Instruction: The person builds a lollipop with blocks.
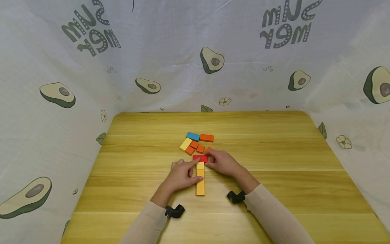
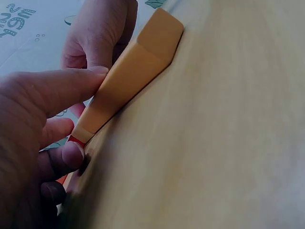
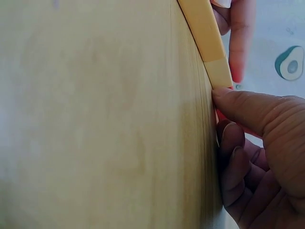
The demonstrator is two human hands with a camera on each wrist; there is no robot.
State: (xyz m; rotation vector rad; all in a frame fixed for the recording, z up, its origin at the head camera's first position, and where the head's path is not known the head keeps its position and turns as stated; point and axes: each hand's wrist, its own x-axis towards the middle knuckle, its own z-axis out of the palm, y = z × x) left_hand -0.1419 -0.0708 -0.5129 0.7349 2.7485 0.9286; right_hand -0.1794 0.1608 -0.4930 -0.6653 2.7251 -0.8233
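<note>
A red block (image 1: pixel 202 157) lies crosswise at the top of a small pale yellow block (image 1: pixel 200 165), and a long yellow-orange block (image 1: pixel 200 188) continues below in line with it. My left hand (image 1: pixel 180 175) touches the red block with its extended index finger, while its thumb rests on the long block. From the other side my right hand (image 1: pixel 223 163) pinches the red block's right end between thumb and index finger. In the right wrist view the thumb (image 3: pixel 243 105) sits where the red and pale blocks meet. Fingers hide part of the red block.
Just beyond the hands lie a blue block (image 1: pixel 193 136), an orange block (image 1: pixel 207 138), a yellow block (image 1: pixel 186 144) and several small orange blocks (image 1: pixel 200 148). One orange piece (image 1: pixel 208 148) is partly hidden by the right hand. Printed cloth (image 1: pixel 182 67) surrounds the wooden table (image 1: pixel 274 145).
</note>
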